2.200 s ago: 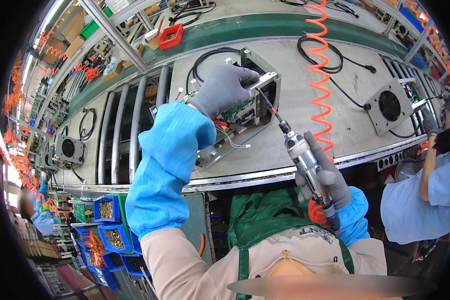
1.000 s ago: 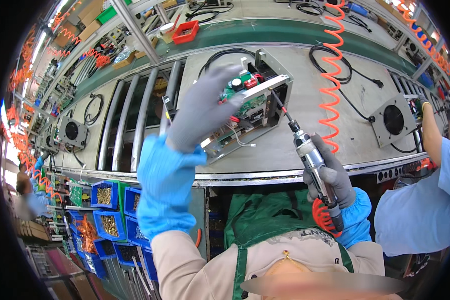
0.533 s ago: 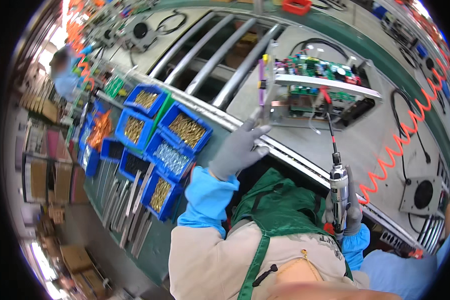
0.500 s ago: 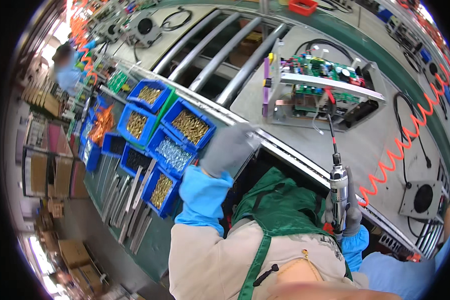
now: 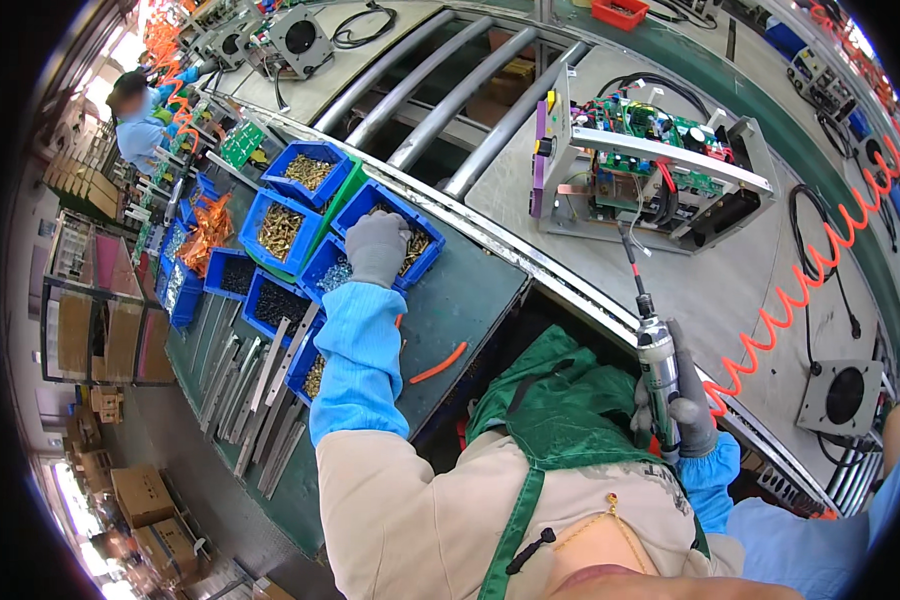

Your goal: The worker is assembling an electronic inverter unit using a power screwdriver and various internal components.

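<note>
My left hand (image 5: 377,246), in a grey glove, reaches into a blue bin (image 5: 432,262) of brass-coloured screws. Its fingertips are down in the bin, so whether they grip anything is hidden. In my right hand (image 5: 694,408), also gloved, is a silver power screwdriver (image 5: 658,362). Its long bit points up and away, the tip close to the near side of an open metal chassis (image 5: 715,178). Inside that chassis are green circuit boards (image 5: 638,125), wires and a purple side piece (image 5: 540,165).
More blue bins (image 5: 282,262) hold screws around my left hand. Metal strips (image 5: 255,400) lie nearer me; a short orange tube (image 5: 438,363) lies on the green bench. An orange coiled hose (image 5: 790,300) crosses the right. Rollers (image 5: 410,125) lie beyond; another person (image 5: 138,135) stands far left.
My left hand has moved left and away from me, from near the bench edge into the screw bin. The screwdriver has drawn back slightly, its tip now outside the chassis.
</note>
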### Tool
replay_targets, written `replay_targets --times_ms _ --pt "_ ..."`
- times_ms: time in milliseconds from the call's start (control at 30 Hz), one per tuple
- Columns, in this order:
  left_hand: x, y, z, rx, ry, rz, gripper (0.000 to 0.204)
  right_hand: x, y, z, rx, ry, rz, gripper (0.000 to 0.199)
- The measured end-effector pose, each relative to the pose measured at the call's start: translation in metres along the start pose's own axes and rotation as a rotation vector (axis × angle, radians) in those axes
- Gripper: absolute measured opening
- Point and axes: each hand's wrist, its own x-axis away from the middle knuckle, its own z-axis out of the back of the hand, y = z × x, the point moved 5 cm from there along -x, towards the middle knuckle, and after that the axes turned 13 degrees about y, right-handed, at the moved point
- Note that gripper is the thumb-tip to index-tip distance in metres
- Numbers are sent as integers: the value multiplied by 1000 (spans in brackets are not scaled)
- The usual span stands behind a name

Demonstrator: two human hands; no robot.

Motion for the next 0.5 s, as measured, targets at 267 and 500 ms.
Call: replay_targets --times_ms 267,500 --pt "-9 -6 -11 73 -75 -29 19 4 4 -4 125 -3 -92 127" --pt "-9 -22 14 466 104 60 21 4 4 -2 195 29 -63 139"
